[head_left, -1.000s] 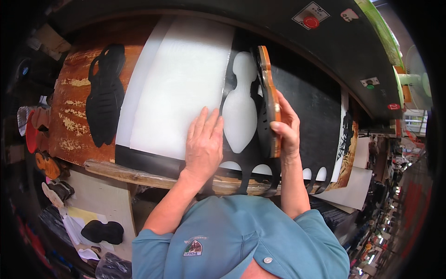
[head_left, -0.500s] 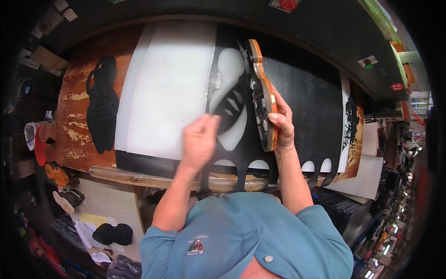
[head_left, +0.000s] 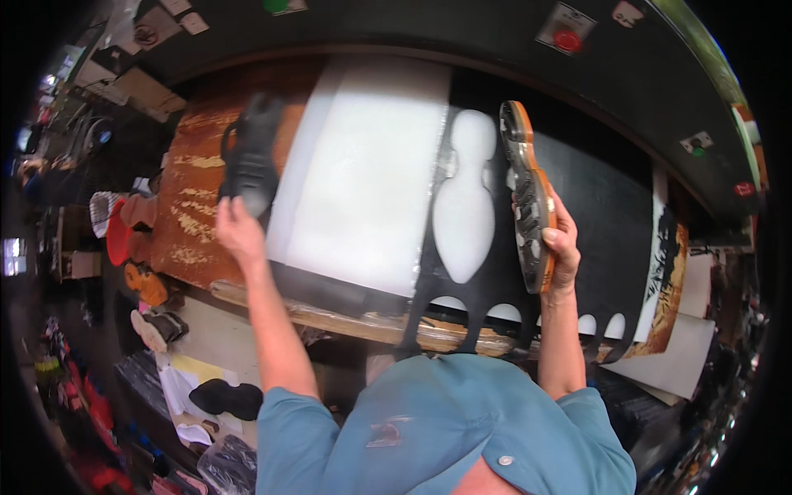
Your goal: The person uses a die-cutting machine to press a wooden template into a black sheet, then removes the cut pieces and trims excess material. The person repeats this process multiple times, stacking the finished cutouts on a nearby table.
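Note:
My left hand, at the left end of the work surface, pinches the lower end of a black sole-shaped cutout, blurred by motion. The cutout lies over other black pieces there, so which edges belong to it is hard to tell. On the right, my right hand grips a cutting die by its orange edge, thumb on the near side. The die stands on edge above a black sheet, its dark, metal-rimmed side facing left. Left of it, a sole-shaped hole in the sheet shows white underneath.
A white sheet covers the middle, beside a worn brown board. A dark machine beam with a red button spans the far side. A wooden rail edges the near side. Another dark cutout lies lower left.
My left hand has carried the slotted black cutout leftward from over the hole to the brown board. My right hand still holds the die. The whole view has shifted, placing the bench farther right.

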A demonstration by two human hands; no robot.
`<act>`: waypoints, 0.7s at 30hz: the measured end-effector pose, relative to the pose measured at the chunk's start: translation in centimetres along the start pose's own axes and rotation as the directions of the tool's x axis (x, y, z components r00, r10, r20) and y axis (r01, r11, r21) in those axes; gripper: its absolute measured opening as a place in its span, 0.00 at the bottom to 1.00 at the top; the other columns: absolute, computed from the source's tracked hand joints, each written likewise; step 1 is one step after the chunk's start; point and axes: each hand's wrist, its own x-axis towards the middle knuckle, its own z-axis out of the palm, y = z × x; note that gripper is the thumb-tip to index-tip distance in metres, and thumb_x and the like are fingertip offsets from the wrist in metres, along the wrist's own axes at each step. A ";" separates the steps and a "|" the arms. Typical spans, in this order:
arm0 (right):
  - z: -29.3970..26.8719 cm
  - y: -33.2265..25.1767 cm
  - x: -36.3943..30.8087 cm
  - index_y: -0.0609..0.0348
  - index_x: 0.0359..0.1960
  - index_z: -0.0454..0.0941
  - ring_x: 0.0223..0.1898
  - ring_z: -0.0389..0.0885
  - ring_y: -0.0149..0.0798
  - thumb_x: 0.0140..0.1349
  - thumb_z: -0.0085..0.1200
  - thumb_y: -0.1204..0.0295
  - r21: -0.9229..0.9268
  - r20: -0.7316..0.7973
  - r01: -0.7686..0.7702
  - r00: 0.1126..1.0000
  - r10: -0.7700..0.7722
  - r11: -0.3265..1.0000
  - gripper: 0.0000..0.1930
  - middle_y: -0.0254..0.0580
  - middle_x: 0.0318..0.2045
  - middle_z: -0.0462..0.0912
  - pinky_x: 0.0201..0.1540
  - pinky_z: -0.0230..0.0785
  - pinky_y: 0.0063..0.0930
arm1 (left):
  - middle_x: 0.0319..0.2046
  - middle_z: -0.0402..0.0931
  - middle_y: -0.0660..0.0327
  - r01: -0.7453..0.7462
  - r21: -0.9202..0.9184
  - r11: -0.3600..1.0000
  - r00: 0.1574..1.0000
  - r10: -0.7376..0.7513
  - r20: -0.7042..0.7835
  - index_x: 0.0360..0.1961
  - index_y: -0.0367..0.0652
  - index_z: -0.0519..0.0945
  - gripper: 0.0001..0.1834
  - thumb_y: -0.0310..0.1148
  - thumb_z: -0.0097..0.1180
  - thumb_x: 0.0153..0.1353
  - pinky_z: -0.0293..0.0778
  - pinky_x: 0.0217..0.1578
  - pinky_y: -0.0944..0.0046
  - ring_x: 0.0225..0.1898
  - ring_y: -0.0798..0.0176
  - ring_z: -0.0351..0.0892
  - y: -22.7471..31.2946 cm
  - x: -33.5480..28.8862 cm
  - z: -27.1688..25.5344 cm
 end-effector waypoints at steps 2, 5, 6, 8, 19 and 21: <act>-0.7 -0.7 -1.1 0.73 0.77 0.66 0.60 0.82 0.40 0.48 0.72 0.59 -0.127 -0.013 0.039 0.999 -0.041 0.991 0.53 0.51 0.61 0.81 0.67 0.73 0.30 | 0.62 0.80 0.40 -0.035 0.100 0.994 0.999 0.034 0.011 0.64 0.29 0.80 0.23 0.33 0.60 0.75 0.76 0.64 0.51 0.62 0.45 0.81 -1.4 1.5 -0.3; -1.7 -1.0 -2.2 0.72 0.75 0.69 0.72 0.74 0.49 0.47 0.75 0.67 -0.432 -0.004 0.129 0.989 -0.145 0.893 0.50 0.57 0.75 0.68 0.75 0.65 0.41 | 0.70 0.75 0.41 -0.195 0.266 0.944 0.978 0.207 -0.015 0.68 0.30 0.77 0.25 0.32 0.60 0.75 0.70 0.70 0.50 0.70 0.43 0.76 0.5 0.1 -1.0; -1.8 -0.7 -2.4 0.69 0.75 0.71 0.72 0.73 0.49 0.47 0.75 0.67 -0.582 -0.010 0.142 0.983 -0.182 0.801 0.49 0.58 0.76 0.66 0.75 0.66 0.41 | 0.70 0.75 0.42 -0.163 0.135 0.977 0.986 0.156 0.056 0.69 0.32 0.77 0.26 0.31 0.61 0.74 0.68 0.72 0.49 0.71 0.43 0.74 2.1 -1.1 -1.1; -1.6 0.2 -2.5 0.62 0.72 0.76 0.71 0.72 0.53 0.44 0.75 0.65 -0.812 0.008 0.165 0.963 -0.271 0.561 0.47 0.62 0.75 0.66 0.72 0.70 0.44 | 0.71 0.74 0.43 -0.116 -0.085 0.990 0.958 0.134 0.255 0.70 0.32 0.77 0.26 0.32 0.61 0.74 0.66 0.74 0.49 0.73 0.42 0.72 6.2 -5.0 -0.8; -0.9 3.2 -2.2 0.65 0.61 0.84 0.64 0.71 0.69 0.40 0.70 0.63 -0.964 0.181 0.241 0.903 -0.390 0.109 0.40 0.76 0.71 0.67 0.65 0.73 0.58 | 0.69 0.77 0.47 -0.553 -0.253 0.793 0.636 0.599 0.487 0.62 0.35 0.81 0.21 0.23 0.64 0.68 0.62 0.75 0.34 0.75 0.35 0.69 13.2 -14.8 3.0; -1.0 3.4 -2.1 0.65 0.61 0.84 0.64 0.71 0.71 0.39 0.71 0.64 -0.960 0.197 0.262 0.887 -0.417 0.103 0.40 0.77 0.70 0.67 0.65 0.73 0.58 | 0.67 0.79 0.47 -0.551 -0.281 0.786 0.643 0.614 0.457 0.61 0.34 0.82 0.20 0.22 0.64 0.68 0.64 0.74 0.35 0.73 0.35 0.71 13.1 -14.7 3.0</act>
